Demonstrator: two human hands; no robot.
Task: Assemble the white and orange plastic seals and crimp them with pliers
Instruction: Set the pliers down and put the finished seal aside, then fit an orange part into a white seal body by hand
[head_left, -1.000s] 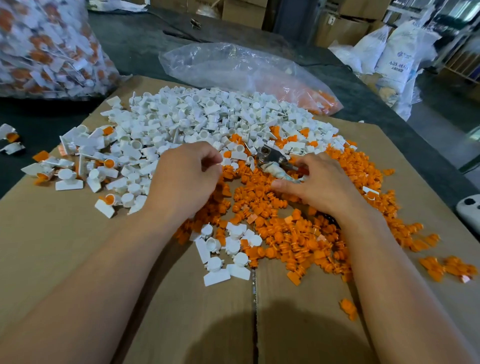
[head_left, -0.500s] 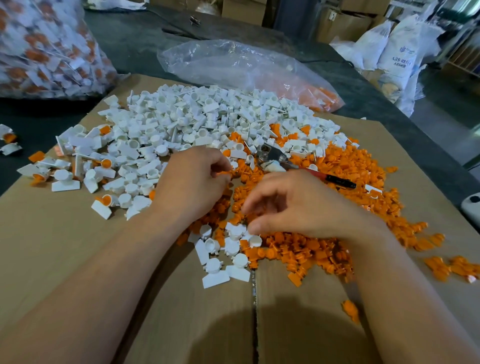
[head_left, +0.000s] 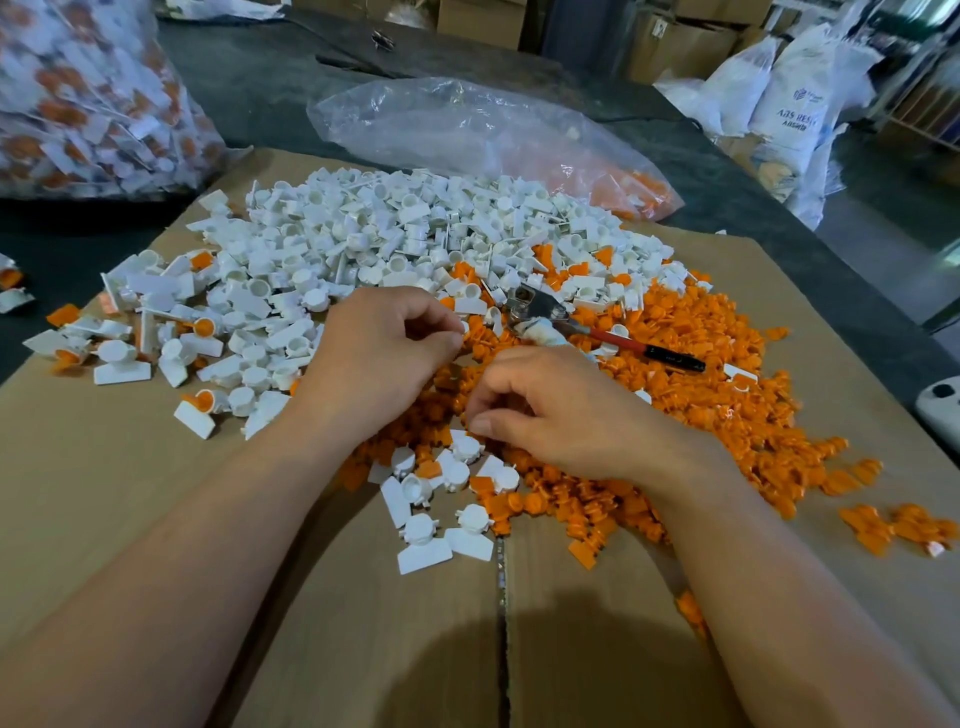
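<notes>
Seals (head_left: 203, 328): white cup+tab pcs (head_left: 363, 244), orange plugs (head_left: 727, 374). L hand (head_left: 382, 358), R hand (head_left: 571, 415) fingers curled, hold unclear.

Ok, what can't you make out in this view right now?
Head view:
- Left hand: curled fingers hide whatever it holds.
- Right hand: its own fingers cover its grip.
- Sack print: too small, blurred.
- White device: cut off by the right edge.

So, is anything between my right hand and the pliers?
Nothing visible. The pliers lie in the open on top of the orange pieces, just beyond the right hand, with only loose pieces under them.
</notes>
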